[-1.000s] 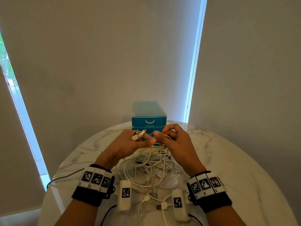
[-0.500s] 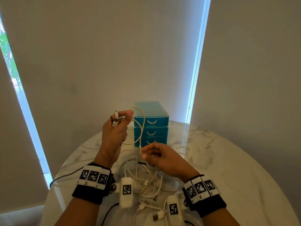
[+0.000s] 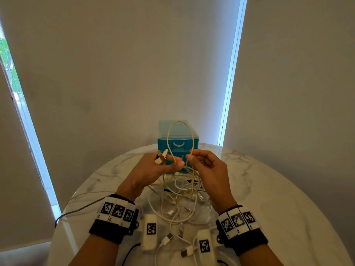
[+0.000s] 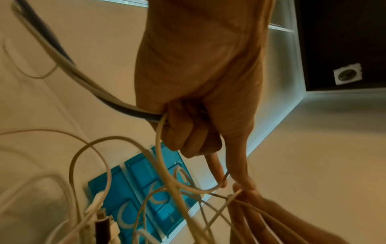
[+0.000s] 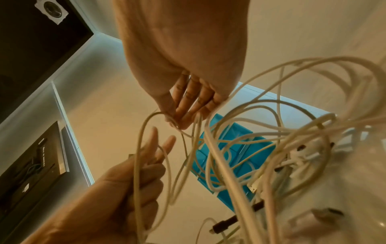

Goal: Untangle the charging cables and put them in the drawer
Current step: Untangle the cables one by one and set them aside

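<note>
A yellowish charging cable (image 3: 179,122) stands up in a tall loop in front of the blue drawer unit (image 3: 163,144), whose drawers look closed. My left hand (image 3: 170,161) grips one side of the loop and holds two plugs (image 3: 161,158) between its fingers. My right hand (image 3: 189,157) pinches the loop's other side. Below both hands a tangle of white cables (image 3: 180,200) lies on the table. In the left wrist view my left hand's fingers (image 4: 188,133) are curled round the cable. In the right wrist view my right hand's fingertips (image 5: 179,123) pinch it.
The round marble table (image 3: 269,198) ends close to my forearms and curves away on both sides. A dark cable (image 3: 76,210) trails off its left edge. Loose USB plugs (image 3: 186,252) lie near the front. Blinds and a wall stand behind the drawer unit.
My left hand has come down from its raised position and my right hand has risen to meet it. The cable now arches up in a loop between them.
</note>
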The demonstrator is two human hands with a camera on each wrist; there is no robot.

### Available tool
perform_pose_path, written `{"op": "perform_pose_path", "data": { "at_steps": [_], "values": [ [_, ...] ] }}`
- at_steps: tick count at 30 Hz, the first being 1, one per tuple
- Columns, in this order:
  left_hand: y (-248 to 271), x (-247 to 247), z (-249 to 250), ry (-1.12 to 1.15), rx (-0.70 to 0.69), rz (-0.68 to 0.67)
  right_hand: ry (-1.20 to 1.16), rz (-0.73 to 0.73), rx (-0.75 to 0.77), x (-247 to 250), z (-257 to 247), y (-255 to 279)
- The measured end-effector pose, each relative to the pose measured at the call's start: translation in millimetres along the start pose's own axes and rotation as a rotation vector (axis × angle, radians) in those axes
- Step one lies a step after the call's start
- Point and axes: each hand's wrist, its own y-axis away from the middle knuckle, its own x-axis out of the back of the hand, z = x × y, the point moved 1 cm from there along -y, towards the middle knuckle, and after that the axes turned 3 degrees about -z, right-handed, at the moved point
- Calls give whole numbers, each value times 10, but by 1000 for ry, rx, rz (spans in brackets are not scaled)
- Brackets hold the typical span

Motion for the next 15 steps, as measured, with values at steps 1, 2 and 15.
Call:
{"op": "perform_pose_path", "data": {
  "at_steps": [1,2,15],
  "values": [
    [-4,-19,-6,-46,6,-29,-34,-2,-4,-3,-18,5],
    [-10,-28,-18,-92,8,-48,-74,-8,-13,-9,-34,7],
    [-41,-80,-66,-186,-110,153,-35,-138,-73,-33,10,18]
  ]
}}
